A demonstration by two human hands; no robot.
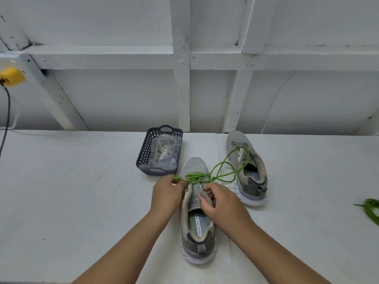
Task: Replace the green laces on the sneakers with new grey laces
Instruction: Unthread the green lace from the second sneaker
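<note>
At the centre of the frame, both hands work at the near sneaker [196,218], which lies on the white table [82,191] with its toe pointing away and its heel toward the bottom edge. The left hand [167,194] has its fingers curled together, pinching the green lace [217,173] at the shoe's left side, just below the toe area. The right hand [220,201] sits on the tongue and right eyelet row, fingers bent and thumb raised, gripping the shoe's upper there; whether it also pinches the lace I cannot tell. The lace is bunched across the lower eyelets of this shoe, and its loose loops trail to the right, lying over the opening of the second sneaker [247,167], which stands right of centre and has no lacing visible in its eyelets.

Just above and left of the near shoe's toe stands a dark perforated basket [143,156] with handle cut-outs. Inside it lies a clear plastic bag [164,152] holding pale grey laces [165,147].

At the right edge of the frame, another green lace [371,210] lies coiled on the table. At the upper left, a yellow plug [11,76] with a dark cord sits in a wall outlet.
</note>
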